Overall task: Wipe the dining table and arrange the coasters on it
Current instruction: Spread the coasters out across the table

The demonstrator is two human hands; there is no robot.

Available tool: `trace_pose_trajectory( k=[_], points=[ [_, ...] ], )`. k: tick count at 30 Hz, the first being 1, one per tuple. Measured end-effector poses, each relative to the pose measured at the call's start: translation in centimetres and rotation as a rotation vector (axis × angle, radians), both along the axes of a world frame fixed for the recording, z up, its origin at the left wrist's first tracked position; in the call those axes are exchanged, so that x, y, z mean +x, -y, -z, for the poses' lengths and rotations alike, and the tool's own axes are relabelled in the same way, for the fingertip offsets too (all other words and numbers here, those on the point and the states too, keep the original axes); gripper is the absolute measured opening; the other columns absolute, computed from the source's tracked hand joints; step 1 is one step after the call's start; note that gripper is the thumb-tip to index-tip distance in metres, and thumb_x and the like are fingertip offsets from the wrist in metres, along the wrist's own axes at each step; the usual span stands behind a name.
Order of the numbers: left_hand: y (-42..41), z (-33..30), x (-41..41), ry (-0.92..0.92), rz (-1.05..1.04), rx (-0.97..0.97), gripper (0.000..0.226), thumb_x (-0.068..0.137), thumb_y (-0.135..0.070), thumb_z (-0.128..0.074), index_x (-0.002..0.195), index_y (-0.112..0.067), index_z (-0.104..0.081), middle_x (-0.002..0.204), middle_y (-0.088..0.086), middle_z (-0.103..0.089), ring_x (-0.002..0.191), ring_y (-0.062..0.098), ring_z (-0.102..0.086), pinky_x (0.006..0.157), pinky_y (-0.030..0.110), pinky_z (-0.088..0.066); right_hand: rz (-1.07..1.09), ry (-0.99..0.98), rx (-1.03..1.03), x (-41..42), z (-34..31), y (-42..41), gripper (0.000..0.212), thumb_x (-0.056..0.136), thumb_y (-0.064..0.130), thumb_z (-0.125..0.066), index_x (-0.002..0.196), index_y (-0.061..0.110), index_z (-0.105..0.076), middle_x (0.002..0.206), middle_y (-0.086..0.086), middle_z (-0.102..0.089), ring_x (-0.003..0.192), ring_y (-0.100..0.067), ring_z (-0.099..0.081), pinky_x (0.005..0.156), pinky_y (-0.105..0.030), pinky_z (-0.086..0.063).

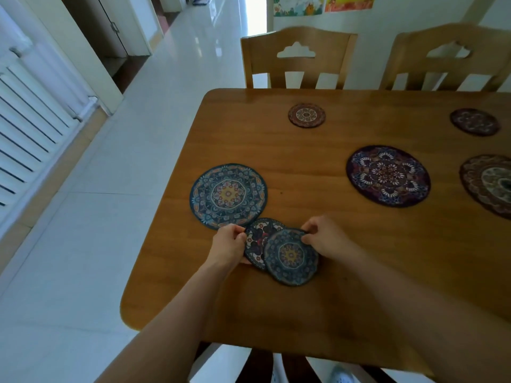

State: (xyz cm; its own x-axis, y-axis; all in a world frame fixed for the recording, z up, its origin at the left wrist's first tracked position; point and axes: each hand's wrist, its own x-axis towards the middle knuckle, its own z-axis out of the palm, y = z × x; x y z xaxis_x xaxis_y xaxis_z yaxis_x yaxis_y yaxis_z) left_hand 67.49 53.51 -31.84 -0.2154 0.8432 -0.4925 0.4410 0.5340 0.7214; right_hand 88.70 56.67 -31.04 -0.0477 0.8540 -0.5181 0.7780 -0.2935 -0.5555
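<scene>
No brand, label or readable writing shows on any thing; the coasters carry only mandala patterns, and the coloured drawings point(323, 4) on the far wall are cut off by the top edge. The left hand point(229, 246) pinches the left rim of a small dark coaster with white and red flowers point(255, 241), thumb on top, the other fingers curled below it and mostly hidden. The right hand point(326, 236) pinches the upper right rim of a small blue coaster with a yellow centre point(290, 257), its fingertips bent down onto the edge. The blue coaster overlaps the flowered one and hides its right half; whether either lies flat on the dining table point(304, 313) or is lifted a little cannot be told. Both forearms reach in from the lower edge of the view. Just beyond the left hand lies a large blue mat point(228, 196), its near rim touching or slightly under the flowered coaster. Well beyond the right hand, toward the far right, lies a large purple mat point(388, 176), and further right a large brown mat point(489, 185) is cut off by the frame edge. Far from both grips, near the opposite table edge, sit a small red-brown coaster point(306, 115) and a small dark purple coaster point(474, 121), the last one blurred. Two wooden chairs point(297, 58) stand behind the table.
</scene>
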Motion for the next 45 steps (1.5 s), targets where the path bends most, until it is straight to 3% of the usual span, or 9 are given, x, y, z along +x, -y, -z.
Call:
trace_pose_trajectory(
  k=[3, 8, 12, 18, 27, 33, 37, 41, 45],
  points=[
    [0.6, -0.3, -0.3, -0.054, 0.055, 0.0, 0.01, 0.1, -0.01, -0.051, 0.109, -0.009, -0.056, 0.104, 0.006, -0.06, 0.076, 0.019, -0.068, 0.062, 0.04, -0.062, 0.023, 0.007, 0.016, 0.9, 0.2, 0.5, 0.008, 0.094, 0.016, -0.061, 0.101, 0.018, -0.058, 0.102, 0.0, -0.056, 0.093, -0.015, -0.052, 0.075, -0.026, -0.04],
    [1.5, -0.8, -1.0, -0.177, 0.149, -0.015, 0.021, 0.1, -0.013, -0.052, 0.118, -0.006, -0.058, 0.099, 0.001, -0.06, 0.06, 0.021, -0.072, 0.063, 0.037, -0.062, 0.064, -0.051, 0.025, 2.4, 0.1, 0.9, 0.008, 0.094, 0.014, -0.061, 0.102, 0.016, -0.058, 0.105, -0.003, -0.06, 0.097, -0.018, -0.056, 0.078, -0.028, -0.042],
    [2.0, -0.7, -1.3, -0.187, 0.145, -0.032, 0.005, 0.098, -0.011, -0.055, 0.097, -0.01, -0.06, 0.079, 0.003, -0.067, 0.058, 0.019, -0.072, 0.062, 0.036, -0.062, 0.136, -0.105, 0.054, 3.4, 0.1, 1.3, 0.006, 0.093, 0.011, -0.061, 0.098, 0.014, -0.058, 0.101, -0.005, -0.061, 0.092, -0.019, -0.057, 0.066, -0.027, -0.042],
    [2.7, -0.5, -1.5, -0.242, 0.152, -0.111, 0.006, 0.096, -0.014, -0.058, 0.092, -0.009, -0.058, 0.068, 0.009, -0.071, 0.057, 0.02, -0.072, 0.065, 0.039, -0.062, 0.18, -0.14, 0.06, 4.7, 0.3, 2.0, 0.006, 0.093, 0.009, -0.061, 0.097, 0.012, -0.059, 0.093, -0.002, -0.06, 0.081, -0.013, -0.055, 0.057, -0.021, -0.039],
    [2.8, -1.3, -0.3, -0.396, 0.128, -0.203, 0.013, 0.097, -0.016, -0.057, 0.088, -0.006, -0.059, 0.066, 0.011, -0.072, 0.056, 0.02, -0.072, 0.066, 0.036, -0.062, 0.237, -0.192, 0.03, 8.1, 0.6, 3.0, 0.01, 0.092, 0.007, -0.061, 0.091, 0.016, -0.057, 0.092, -0.002, -0.059, 0.086, -0.016, -0.058, 0.062, -0.023, -0.044],
    [3.3, -1.4, 3.5, -0.237, 0.11, -0.218, 0.01, 0.096, -0.015, -0.059, 0.104, -0.01, -0.057, 0.092, 0.01, -0.065, 0.064, 0.02, -0.071, 0.066, 0.036, -0.062, 0.206, -0.193, 0.036, 11.4, 0.5, 3.5, 0.009, 0.092, 0.009, -0.062, 0.093, 0.017, -0.057, 0.091, 0.0, -0.059, 0.085, -0.014, -0.057, 0.067, -0.025, -0.045],
    [3.3, -0.9, 7.6, -0.257, 0.198, -0.158, 0.008, 0.097, -0.016, -0.058, 0.103, -0.01, -0.059, 0.082, 0.01, -0.069, 0.057, 0.016, -0.07, 0.059, 0.03, -0.061, 0.196, -0.184, 0.027, 13.7, 0.3, 3.4, 0.01, 0.092, 0.009, -0.062, 0.092, 0.017, -0.057, 0.092, -0.002, -0.06, 0.087, -0.017, -0.059, 0.072, -0.027, -0.047],
    [3.2, -0.7, 9.0, -0.326, 0.234, -0.158, 0.004, 0.097, -0.016, -0.057, 0.097, -0.012, -0.058, 0.077, 0.007, -0.07, 0.061, 0.018, -0.072, 0.066, 0.036, -0.062, 0.176, -0.159, 0.034, 16.1, 0.3, 3.2, 0.009, 0.092, 0.008, -0.062, 0.096, 0.015, -0.059, 0.1, -0.005, -0.062, 0.094, -0.02, -0.06, 0.077, -0.03, -0.048],
    [3.4, -0.7, 9.2, -0.406, 0.235, -0.178, 0.005, 0.097, -0.02, -0.058, 0.1, -0.016, -0.056, 0.078, 0.004, -0.07, 0.062, 0.017, -0.072, 0.067, 0.035, -0.062, 0.172, -0.153, 0.035, 17.9, 0.8, 3.2, 0.016, 0.09, 0.006, -0.063, 0.086, 0.02, -0.057, 0.103, -0.009, -0.064, 0.097, -0.024, -0.062, 0.084, -0.038, -0.053]
  ],
)
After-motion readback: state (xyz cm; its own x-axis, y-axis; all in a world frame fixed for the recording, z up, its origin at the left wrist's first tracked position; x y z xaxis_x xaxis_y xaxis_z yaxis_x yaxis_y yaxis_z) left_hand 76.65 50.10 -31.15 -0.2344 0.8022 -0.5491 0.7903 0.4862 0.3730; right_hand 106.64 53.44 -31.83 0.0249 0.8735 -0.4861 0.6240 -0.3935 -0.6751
